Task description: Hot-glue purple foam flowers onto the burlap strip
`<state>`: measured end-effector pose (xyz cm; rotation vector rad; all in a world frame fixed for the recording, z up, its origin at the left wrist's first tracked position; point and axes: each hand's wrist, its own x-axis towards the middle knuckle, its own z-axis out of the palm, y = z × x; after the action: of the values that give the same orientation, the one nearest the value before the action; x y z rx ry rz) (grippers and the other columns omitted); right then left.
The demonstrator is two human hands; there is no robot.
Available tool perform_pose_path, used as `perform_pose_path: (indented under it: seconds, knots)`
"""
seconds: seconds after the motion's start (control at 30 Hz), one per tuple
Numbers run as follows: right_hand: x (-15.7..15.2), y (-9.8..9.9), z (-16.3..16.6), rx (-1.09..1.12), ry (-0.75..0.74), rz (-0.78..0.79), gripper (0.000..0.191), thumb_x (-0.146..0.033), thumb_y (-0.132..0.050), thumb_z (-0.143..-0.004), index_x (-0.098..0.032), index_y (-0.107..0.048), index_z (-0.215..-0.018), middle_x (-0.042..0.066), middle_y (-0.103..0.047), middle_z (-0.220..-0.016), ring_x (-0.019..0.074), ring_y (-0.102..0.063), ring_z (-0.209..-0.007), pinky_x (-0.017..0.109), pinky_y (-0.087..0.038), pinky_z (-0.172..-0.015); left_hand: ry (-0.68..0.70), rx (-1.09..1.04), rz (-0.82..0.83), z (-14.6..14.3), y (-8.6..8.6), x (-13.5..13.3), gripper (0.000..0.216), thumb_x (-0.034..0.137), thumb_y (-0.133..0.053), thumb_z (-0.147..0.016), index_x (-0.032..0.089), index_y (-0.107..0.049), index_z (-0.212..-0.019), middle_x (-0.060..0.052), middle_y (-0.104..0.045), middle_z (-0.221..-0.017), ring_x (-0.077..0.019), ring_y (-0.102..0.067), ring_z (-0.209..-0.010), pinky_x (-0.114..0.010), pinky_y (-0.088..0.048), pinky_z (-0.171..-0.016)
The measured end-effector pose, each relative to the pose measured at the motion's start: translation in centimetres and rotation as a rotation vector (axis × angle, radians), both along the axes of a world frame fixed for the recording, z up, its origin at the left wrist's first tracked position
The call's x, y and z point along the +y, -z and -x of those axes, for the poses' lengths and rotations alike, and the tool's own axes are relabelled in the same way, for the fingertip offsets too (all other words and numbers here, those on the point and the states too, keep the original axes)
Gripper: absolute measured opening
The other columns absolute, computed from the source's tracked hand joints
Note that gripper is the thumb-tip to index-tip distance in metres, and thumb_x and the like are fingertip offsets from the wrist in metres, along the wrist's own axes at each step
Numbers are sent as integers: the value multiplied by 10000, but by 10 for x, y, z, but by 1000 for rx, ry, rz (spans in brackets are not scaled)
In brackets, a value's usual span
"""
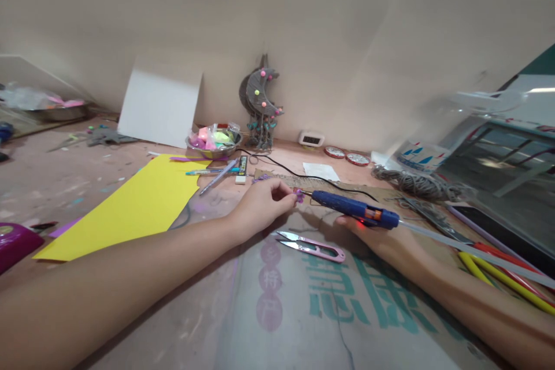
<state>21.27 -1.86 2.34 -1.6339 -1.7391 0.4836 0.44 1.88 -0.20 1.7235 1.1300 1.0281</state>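
My left hand [264, 203] pinches a small purple piece [299, 195] just above the table. My right hand [377, 237] grips a blue glue gun [353, 208] with a red light on it. The gun's nozzle points left and touches the purple piece. A clear glue stick [455, 243] sticks out of the gun's back toward the right. Pink thread snips [312, 244] lie on the table between my two hands.
A yellow paper sheet [139, 208] lies to the left, pens [217, 176] and a bowl of coloured bits [213, 141] behind it. A crescent moon ornament [260, 98] stands at the wall. Grey twine [416, 184], a phone [503, 234] and yellow and red sticks [503, 277] are on the right.
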Motion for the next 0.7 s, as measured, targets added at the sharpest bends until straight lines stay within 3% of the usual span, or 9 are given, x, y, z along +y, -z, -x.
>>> perform_pose_path:
  seconds: [0.7]
  knots:
    - [-1,-1,-2,-38,-10,-25,184,-387,-642,-626,-264,-688,-754,3,-693,-661,238,-642,-628,305,-501,-508,11,-20,2,1,0,1,171,331,-522,-739,164,-549,-715,-10,-625,-732,-123,-567,-667,-222,-427,-601]
